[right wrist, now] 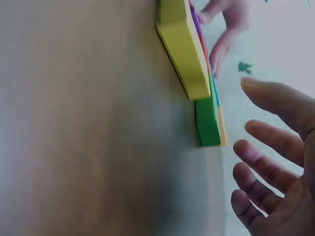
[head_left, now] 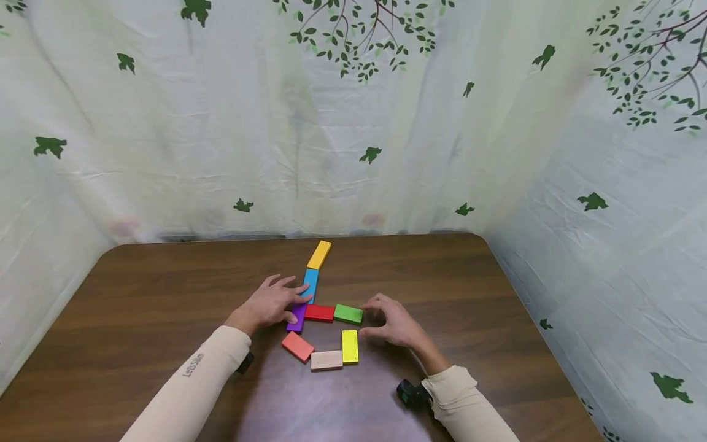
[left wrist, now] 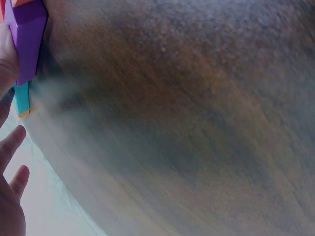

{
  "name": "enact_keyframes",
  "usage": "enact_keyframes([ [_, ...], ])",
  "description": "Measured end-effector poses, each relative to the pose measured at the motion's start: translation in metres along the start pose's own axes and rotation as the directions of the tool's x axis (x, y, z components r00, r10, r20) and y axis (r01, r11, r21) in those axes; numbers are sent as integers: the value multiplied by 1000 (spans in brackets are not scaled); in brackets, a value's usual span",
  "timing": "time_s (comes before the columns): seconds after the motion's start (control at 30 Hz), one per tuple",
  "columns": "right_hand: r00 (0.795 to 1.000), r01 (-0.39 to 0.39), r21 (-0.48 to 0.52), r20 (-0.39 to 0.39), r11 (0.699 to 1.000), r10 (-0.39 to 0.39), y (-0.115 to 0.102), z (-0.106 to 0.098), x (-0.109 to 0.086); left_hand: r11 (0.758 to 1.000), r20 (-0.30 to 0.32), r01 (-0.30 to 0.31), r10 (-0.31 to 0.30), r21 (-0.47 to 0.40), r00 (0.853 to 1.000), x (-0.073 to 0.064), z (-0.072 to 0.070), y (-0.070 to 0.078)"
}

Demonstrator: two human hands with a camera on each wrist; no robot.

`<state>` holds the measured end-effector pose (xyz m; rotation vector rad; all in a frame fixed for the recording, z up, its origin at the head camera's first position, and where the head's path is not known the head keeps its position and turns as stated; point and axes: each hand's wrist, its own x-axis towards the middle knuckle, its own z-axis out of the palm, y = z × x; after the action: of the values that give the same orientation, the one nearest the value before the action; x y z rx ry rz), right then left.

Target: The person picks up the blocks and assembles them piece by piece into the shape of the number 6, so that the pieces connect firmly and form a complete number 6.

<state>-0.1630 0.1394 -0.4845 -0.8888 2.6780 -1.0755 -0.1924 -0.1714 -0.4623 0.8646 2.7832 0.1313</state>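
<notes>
Flat coloured blocks lie end to end on the wooden table. My left hand (head_left: 274,302) rests over the purple block (head_left: 297,318) and the lower part of the blue block (head_left: 311,279). Its thumb touches the purple block's side, and the other fingers stretch out fairly straight. A red block (head_left: 320,313) runs right from the purple one to a green block (head_left: 348,314). Just beyond the green block's right end is my right hand (head_left: 394,322), thumb and fingers apart with nothing between them. Below stand a yellow block (head_left: 350,347), a pale pink block (head_left: 326,361) and a salmon block (head_left: 297,347).
An orange-yellow block (head_left: 319,255) tops the line near the far edge of the brown table (head_left: 166,288). A white curtain (head_left: 221,123) with leaf prints hangs behind and around the table. A black wrist camera (head_left: 411,393) sits by the right sleeve.
</notes>
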Motion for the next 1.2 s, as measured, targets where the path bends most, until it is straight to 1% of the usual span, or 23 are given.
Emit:
enact_keyframes([
  [0.1, 1000, -7, -15, 6, 1000, 7, 5, -3, 11, 1000, 4, -4, 4, 6, 1000, 0, -1, 0],
  [0.27, 998, 8, -43, 58, 999, -5, 7, -4, 27, 1000, 5, -7, 7, 13, 1000, 0, 0, 0],
  [0.4, 996, 16, -62, 91, 998, -10, 7, -3, 35, 1000, 3, -15, 15, 18, 1000, 0, 0, 0],
  [0.47, 994, 6, -61, 108, 998, 1, 7, -2, 38, 1000, 6, -17, 17, 13, 1000, 0, 0, 1],
  [0.63, 990, -9, -46, 141, 999, 16, 6, 0, 41, 1000, 13, -14, 13, 2, 1000, 1, 0, 1],
  [0.77, 989, -15, -46, 147, 999, 22, 5, 1, 42, 1000, 17, -9, 9, 1, 1000, 1, 0, 0],
  [1.0, 990, -15, -28, 140, 999, 19, 5, 5, 42, 1000, 17, -3, 3, 6, 1000, -1, 0, -2],
  [1.2, 993, -31, 11, 113, 999, 29, 4, 6, 39, 1000, 17, -2, 2, -2, 1000, -1, 0, -2],
])
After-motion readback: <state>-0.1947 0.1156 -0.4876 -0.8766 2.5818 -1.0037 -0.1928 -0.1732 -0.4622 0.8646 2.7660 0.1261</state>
